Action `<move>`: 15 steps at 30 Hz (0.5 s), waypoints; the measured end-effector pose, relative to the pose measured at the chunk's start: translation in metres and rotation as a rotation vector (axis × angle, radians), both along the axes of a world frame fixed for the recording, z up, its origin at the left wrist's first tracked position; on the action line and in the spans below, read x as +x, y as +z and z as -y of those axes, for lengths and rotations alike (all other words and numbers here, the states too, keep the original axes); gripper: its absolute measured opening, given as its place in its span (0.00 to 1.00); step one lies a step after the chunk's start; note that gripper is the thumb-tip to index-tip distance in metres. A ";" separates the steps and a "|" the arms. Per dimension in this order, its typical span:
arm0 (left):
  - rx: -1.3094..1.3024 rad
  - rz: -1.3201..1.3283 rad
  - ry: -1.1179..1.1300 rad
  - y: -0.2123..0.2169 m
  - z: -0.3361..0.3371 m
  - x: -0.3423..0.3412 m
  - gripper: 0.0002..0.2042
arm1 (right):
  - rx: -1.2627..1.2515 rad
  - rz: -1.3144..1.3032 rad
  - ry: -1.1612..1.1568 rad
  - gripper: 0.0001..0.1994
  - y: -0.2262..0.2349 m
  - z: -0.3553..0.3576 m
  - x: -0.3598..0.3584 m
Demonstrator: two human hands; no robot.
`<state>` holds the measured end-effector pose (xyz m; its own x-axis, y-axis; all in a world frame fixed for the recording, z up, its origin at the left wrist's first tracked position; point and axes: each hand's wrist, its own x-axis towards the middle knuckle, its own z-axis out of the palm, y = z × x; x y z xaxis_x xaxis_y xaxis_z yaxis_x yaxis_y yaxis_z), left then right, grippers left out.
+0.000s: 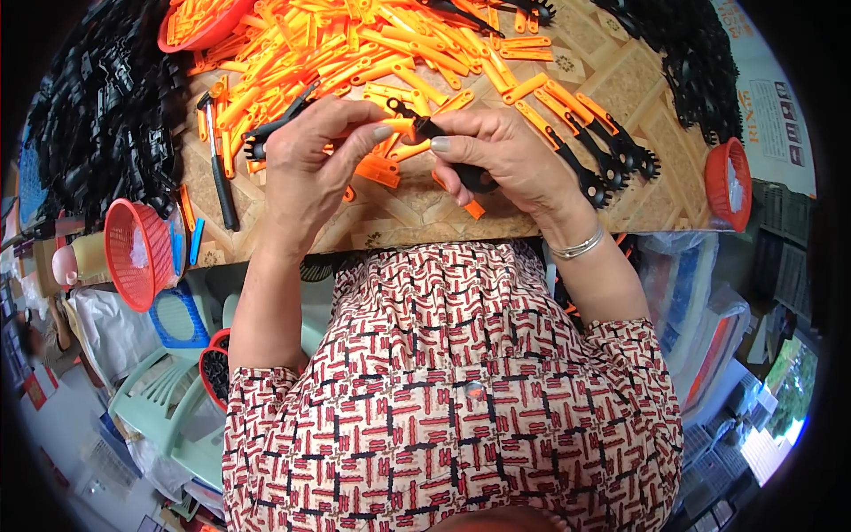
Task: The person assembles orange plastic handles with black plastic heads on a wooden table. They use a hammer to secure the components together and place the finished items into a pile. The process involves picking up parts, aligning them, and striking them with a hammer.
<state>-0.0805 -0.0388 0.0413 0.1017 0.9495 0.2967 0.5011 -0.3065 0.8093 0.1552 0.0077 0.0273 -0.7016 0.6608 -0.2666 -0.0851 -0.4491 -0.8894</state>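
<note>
My left hand [306,160] pinches an orange plastic handle [401,125] between thumb and fingertips. My right hand [523,164] grips a black kitchen utensil [476,180], its neck between thumb and forefinger; fingers partly hide its head, so I cannot tell its exact kind. The neck meets the orange handle, and a black tip shows just beyond. Another black utensil [257,142] lies partly behind my left hand. Several black pasta servers [589,182] with orange handles lie in a row beside my right hand.
Loose orange handles [328,44] are heaped at the back. Piles of black parts [102,115] flank the table left and right. A hammer [219,168] lies left of my left hand. Red baskets [133,257] sit at both table edges, with a green chair [168,399] at lower left.
</note>
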 end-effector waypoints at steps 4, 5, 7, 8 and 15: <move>0.133 0.019 -0.037 0.002 0.001 -0.005 0.08 | -0.022 0.045 0.005 0.13 -0.001 0.000 0.006; 0.141 -0.006 -0.062 0.003 0.000 -0.006 0.09 | -0.029 0.051 0.017 0.13 0.000 -0.001 0.007; 0.154 -0.054 -0.108 0.009 0.000 -0.007 0.10 | -0.027 0.060 0.044 0.14 0.000 -0.001 0.010; 0.154 -0.083 -0.134 0.012 0.000 -0.007 0.10 | -0.018 0.062 0.057 0.14 -0.002 0.001 0.011; 0.133 -0.241 -0.202 0.015 0.001 -0.004 0.11 | -0.047 0.124 0.091 0.16 0.000 0.006 0.010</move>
<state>-0.0844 -0.0398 0.0561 0.3658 0.8578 0.3610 0.5917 -0.5138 0.6212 0.1653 0.0020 0.0278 -0.7178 0.5809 -0.3839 0.0673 -0.4909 -0.8686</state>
